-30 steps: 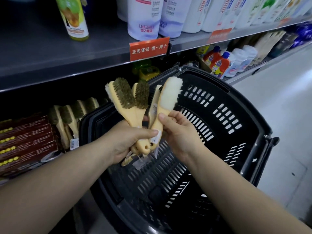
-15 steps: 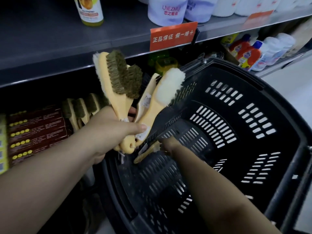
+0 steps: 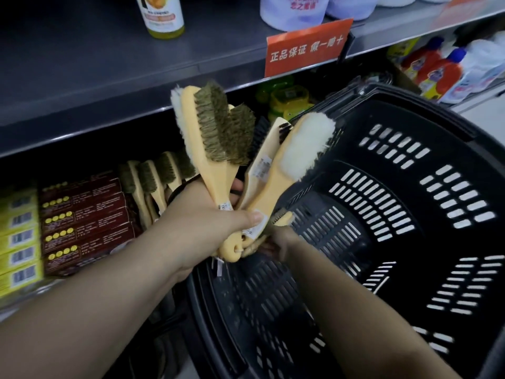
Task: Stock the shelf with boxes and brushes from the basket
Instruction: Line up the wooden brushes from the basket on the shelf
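Observation:
My left hand (image 3: 202,231) grips a fan of several yellow-handled brushes (image 3: 216,138) by their handles, some with brown bristles and one with white fleece (image 3: 308,143), held up in front of the lower shelf. My right hand (image 3: 281,242) reaches down inside the black basket (image 3: 410,187), just below the held handles. Its fingers touch another yellow brush (image 3: 281,218) lying at the basket's left wall; the grip itself is hidden behind the held brushes. More brushes (image 3: 153,181) stand on the lower shelf beside dark red boxes (image 3: 82,222).
Yellow boxes (image 3: 19,242) sit at the far left of the lower shelf. The grey upper shelf (image 3: 109,86) carries bottles and an orange price sign (image 3: 307,47). Red and white detergent bottles (image 3: 442,69) stand at the right. Green items (image 3: 284,99) lie behind the basket.
My right hand let go of the brush bundle and dropped into the basket toward another brush. My left hand lifted the bundle slightly; the view moved closer.

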`<state>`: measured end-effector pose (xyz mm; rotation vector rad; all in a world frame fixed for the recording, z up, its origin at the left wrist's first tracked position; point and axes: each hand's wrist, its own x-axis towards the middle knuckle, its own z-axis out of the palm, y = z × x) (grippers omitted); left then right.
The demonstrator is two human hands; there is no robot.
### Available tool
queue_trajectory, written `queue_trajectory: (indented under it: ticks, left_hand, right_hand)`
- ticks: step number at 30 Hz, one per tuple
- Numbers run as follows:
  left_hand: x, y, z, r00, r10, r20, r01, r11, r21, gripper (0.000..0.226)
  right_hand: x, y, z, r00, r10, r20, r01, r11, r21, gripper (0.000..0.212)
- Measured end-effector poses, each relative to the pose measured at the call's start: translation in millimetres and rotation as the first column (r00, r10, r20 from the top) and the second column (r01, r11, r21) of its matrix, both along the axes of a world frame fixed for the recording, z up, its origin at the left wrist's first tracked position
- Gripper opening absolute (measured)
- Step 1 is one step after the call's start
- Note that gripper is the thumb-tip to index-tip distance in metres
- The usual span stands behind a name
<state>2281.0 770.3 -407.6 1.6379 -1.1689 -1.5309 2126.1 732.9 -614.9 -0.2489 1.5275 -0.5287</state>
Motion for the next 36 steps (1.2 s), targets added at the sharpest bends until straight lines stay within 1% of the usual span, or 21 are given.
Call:
queue_trajectory:
  ticks: [2, 4, 5, 7, 10, 11, 13, 14, 15, 17, 18, 19, 21, 24, 26, 29, 32, 36]
  left_hand:
    - [-3, 1, 0, 1.000, 0.014, 0.006, -0.014, 1.000, -0.007, 0.031]
    - [-6, 3, 3, 1.000, 0.029, 0.010, -0.029, 1.000, -0.011, 0.031]
    - [-6, 5, 5, 0.999, 0.040, 0.007, -0.040, 0.999, -0.016, 0.031]
    - [-3, 11, 12, 0.998, 0.064, -0.011, -0.064, 0.997, -0.034, 0.032]
    - [12, 23, 23, 0.995, 0.094, -0.034, -0.097, 0.989, -0.112, 0.032]
    - [19, 27, 25, 0.992, 0.118, -0.045, -0.123, 0.983, -0.134, 0.032]
    - [33, 37, 28, 0.981, 0.179, -0.072, -0.189, 0.970, -0.153, 0.030]
    - [39, 41, 27, 0.975, 0.205, -0.080, -0.215, 0.965, -0.150, 0.029]
    - [45, 45, 25, 0.971, 0.225, -0.082, -0.235, 0.963, -0.136, 0.027]
    - [51, 52, 17, 0.966, 0.247, -0.078, -0.254, 0.963, -0.091, 0.022]
    - [53, 54, 13, 0.966, 0.248, -0.079, -0.253, 0.965, -0.067, 0.021]
    - [53, 55, 10, 0.966, 0.244, -0.088, -0.248, 0.968, -0.044, 0.021]
    - [51, 55, 7, 0.962, 0.244, -0.121, -0.245, 0.969, 0.001, 0.025]
    - [49, 51, 4, 0.944, 0.279, -0.176, -0.279, 0.960, 0.021, 0.026]
    - [45, 48, 3, 0.937, 0.289, -0.195, -0.289, 0.957, 0.027, 0.025]
    - [34, 46, 2, 0.942, 0.258, -0.214, -0.259, 0.965, 0.024, 0.025]
    - [13, 45, -1, 0.937, 0.242, -0.251, -0.241, 0.970, 0.035, 0.025]
    - [-20, 48, -5, 0.927, 0.207, -0.312, -0.203, 0.978, 0.047, 0.021]
  right_hand:
    - [-23, -1, 30, 0.997, 0.052, -0.052, -0.056, 0.996, -0.074, 0.008]
    - [-43, 2, 67, 0.995, 0.057, -0.080, -0.070, 0.982, -0.173, 0.013]
    - [-51, 7, 87, 0.998, 0.054, -0.035, -0.061, 0.970, -0.237, 0.014]
    - [-58, 18, 130, 0.991, 0.092, 0.102, -0.052, 0.939, -0.339, 0.017]
    - [-58, 40, 174, 0.940, 0.173, 0.295, -0.017, 0.885, -0.464, 0.025]
    - [-55, 47, 184, 0.919, 0.201, 0.341, -0.007, 0.869, -0.495, 0.027]
    - [-48, 61, 198, 0.886, 0.265, 0.380, -0.019, 0.840, -0.542, 0.027]
    - [-43, 67, 204, 0.881, 0.297, 0.369, -0.042, 0.825, -0.564, 0.026]
    - [-39, 71, 207, 0.893, 0.327, 0.309, -0.086, 0.798, -0.597, 0.026]
    - [-33, 76, 212, 0.925, 0.369, 0.088, -0.218, 0.708, -0.672, 0.028]
    - [-32, 78, 214, 0.933, 0.360, -0.008, -0.263, 0.666, -0.698, 0.028]
    - [-31, 78, 216, 0.941, 0.334, -0.048, -0.268, 0.651, -0.710, 0.026]
    - [-32, 80, 223, 0.954, 0.294, -0.052, -0.240, 0.651, -0.720, 0.020]
    - [-39, 79, 228, 0.956, 0.258, -0.140, -0.277, 0.639, -0.717, 0.014]
    - [-45, 78, 230, 0.960, 0.245, -0.138, -0.268, 0.652, -0.709, 0.014]
    - [-51, 77, 233, 0.968, 0.232, -0.093, -0.229, 0.679, -0.698, 0.015]
    - [-55, 75, 235, 0.974, 0.216, -0.073, -0.204, 0.682, -0.702, 0.018]
    - [-61, 70, 238, 0.985, 0.170, -0.013, -0.134, 0.723, -0.677, 0.013]
